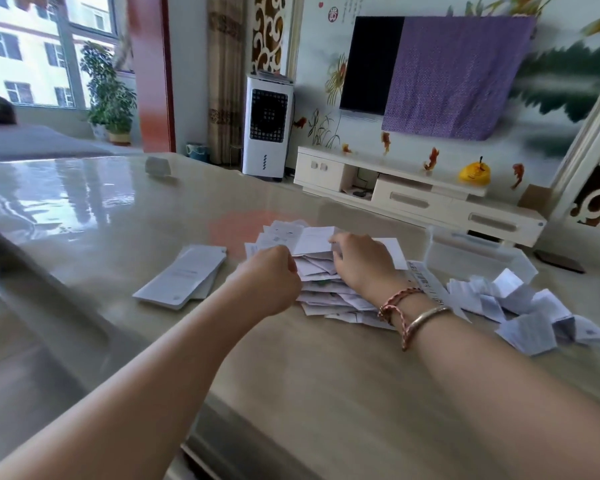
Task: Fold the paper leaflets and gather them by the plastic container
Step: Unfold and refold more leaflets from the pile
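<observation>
1. Left hand (272,271) and right hand (361,261) each pinch an edge of one white leaflet (314,240), hands apart, held over the pile (329,292).
2. Pile: loose white printed sheets, creased, mid-table.
3. Folded leaflets (530,313) lie bunched right of the pile, just before the clear container (471,254).
4. Booklets (184,275) left on the glossy table (118,216).

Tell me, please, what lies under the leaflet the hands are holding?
Under the held leaflet sits a loose pile of unfolded leaflets on the table. The left hand and right hand cover the pile's top, so its upper sheets stay hidden.
</observation>
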Tool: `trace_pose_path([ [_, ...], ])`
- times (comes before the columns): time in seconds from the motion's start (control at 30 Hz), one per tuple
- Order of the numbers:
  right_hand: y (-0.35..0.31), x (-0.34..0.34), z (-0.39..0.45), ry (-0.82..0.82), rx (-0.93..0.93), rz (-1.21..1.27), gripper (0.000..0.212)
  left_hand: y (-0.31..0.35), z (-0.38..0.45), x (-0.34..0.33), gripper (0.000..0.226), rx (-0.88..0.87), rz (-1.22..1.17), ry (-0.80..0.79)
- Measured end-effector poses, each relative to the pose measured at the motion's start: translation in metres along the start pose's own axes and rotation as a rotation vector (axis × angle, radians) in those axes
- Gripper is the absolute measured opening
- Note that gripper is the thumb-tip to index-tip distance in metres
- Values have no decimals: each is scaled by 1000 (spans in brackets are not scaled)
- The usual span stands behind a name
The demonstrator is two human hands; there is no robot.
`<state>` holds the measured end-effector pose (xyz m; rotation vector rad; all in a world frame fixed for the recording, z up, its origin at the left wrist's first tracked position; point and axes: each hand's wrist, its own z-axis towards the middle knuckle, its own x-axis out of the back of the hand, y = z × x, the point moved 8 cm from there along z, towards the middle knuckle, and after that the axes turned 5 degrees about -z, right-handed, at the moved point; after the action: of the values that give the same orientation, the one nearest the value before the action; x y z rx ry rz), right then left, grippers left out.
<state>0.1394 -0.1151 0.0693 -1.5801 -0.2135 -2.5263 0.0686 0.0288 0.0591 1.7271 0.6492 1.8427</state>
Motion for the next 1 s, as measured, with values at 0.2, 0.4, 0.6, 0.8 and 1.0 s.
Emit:
trace_pose_path([
  [0.2, 16, 20, -5, 165, 0, -125, 27, 3, -3, 0, 17, -7, -1, -3],
  [0.4, 56, 51, -21, 330, -228, 223, 16, 13, -3, -2, 40, 6, -80, 3],
  [0.6, 99, 69, -55, 491, -366, 598, 6, 7, -15, -33, 82, 397, -889, -190],
  [0.8, 87, 83, -100, 542, -297, 798, 14, 23, -26, -65, 55, 382, -1027, -328],
  [1.0, 54, 85, -123, 482, 25, 662, 10, 26, -25, -72, 69, 396, -1159, -337],
])
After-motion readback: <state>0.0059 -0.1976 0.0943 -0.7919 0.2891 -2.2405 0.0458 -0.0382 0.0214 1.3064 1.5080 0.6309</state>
